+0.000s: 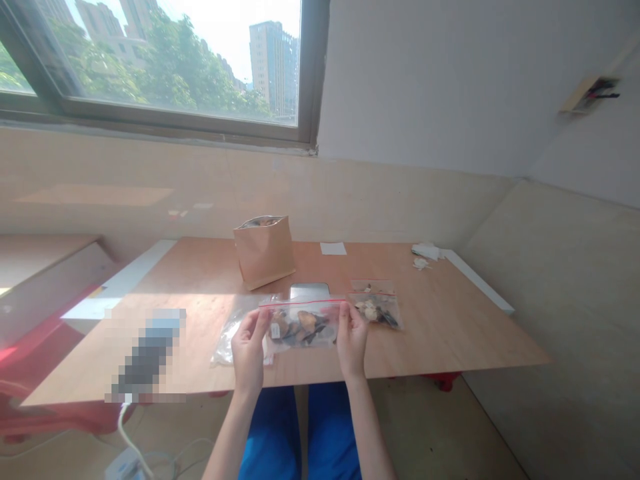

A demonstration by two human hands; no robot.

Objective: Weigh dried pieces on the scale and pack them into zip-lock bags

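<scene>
A clear zip bag (304,329) with a red seal strip hangs between my hands above the table's near edge. Brown and dark dried pieces and a small white packet lie inside it. My left hand (249,347) pinches its upper left corner, and my right hand (353,337) pinches the upper right corner. Partly hidden behind the bag is a silver-grey flat device (310,291). To the right lies a second zip bag (376,310) holding pale and dark dried pieces. Clear plastic bags (227,339) rest on the table by my left hand.
An open brown paper bag (265,250) stands upright at the back of the wooden table (440,327). Nearby lies a white paper (333,249). Crumpled white scraps (425,252) sit at the far right corner. A pixelated object with a white cable (123,423) is at left.
</scene>
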